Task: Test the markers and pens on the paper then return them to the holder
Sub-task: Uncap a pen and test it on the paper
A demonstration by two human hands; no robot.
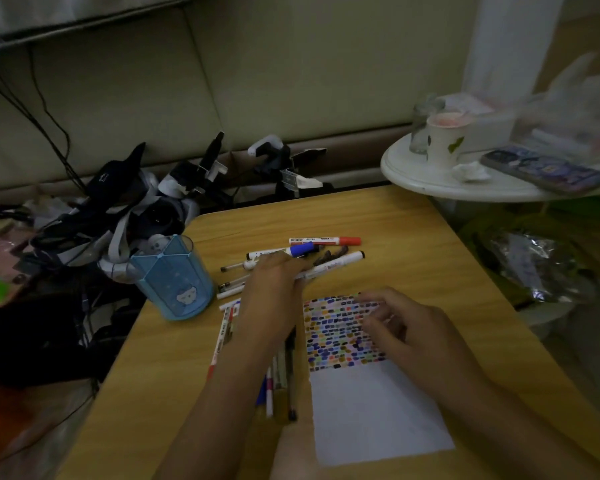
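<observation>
A white paper (378, 410) lies on the wooden table (413, 223), its upper part filled with small coloured test marks. The blue pen holder (174, 282) stands at the table's left edge. Loose markers lie behind the paper: a red-capped one (326, 241), a blue-capped one (284, 252) and a white one with a black cap (340, 262). My left hand (274, 296) lies palm down over the pens, its fingertips covering the near end of the black-capped marker. The grip is hidden. My right hand (399, 323) hovers blurred over the coloured marks, fingers loosely curled, holding nothing I can see.
More pens (281, 386) lie in a bunch under my left forearm, left of the paper, and several thin pens (232, 287) lie beside the holder. A pile of dark straps and gear (125, 216) sits past the left edge. A round white side table (465, 174) with a cup and a phone stands at the right.
</observation>
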